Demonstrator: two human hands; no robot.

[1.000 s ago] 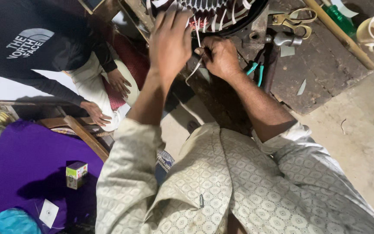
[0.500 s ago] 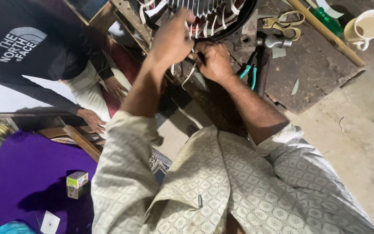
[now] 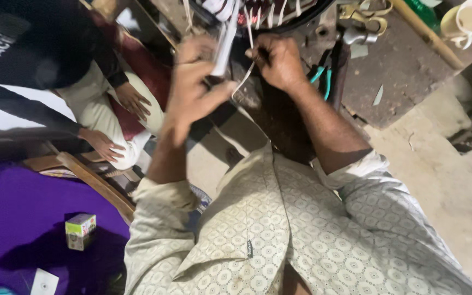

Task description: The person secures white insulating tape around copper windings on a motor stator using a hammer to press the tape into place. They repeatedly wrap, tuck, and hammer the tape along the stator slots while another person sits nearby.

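My left hand (image 3: 195, 82) is closed around a pale, flat strip (image 3: 224, 43) that points up toward a round motor stator (image 3: 269, 13) with white insulation slips at the top edge of view. My right hand (image 3: 277, 60) pinches a thin white strip (image 3: 245, 81) just below the stator's rim. Both hands sit close together at the stator's lower edge. Most of the stator is cut off by the frame.
Pliers with teal handles (image 3: 323, 76) lie right of my right hand, with scissors (image 3: 367, 11) and a cup (image 3: 468, 22) farther right on the dark workbench (image 3: 405, 71). Another person (image 3: 45, 60) in dark clothing sits at left. A small box (image 3: 80, 230) rests on purple cloth (image 3: 12, 218).
My left hand has drawn back from the stator and now holds the flat strip upright. The view has shifted so the stator sits higher and is mostly out of frame.
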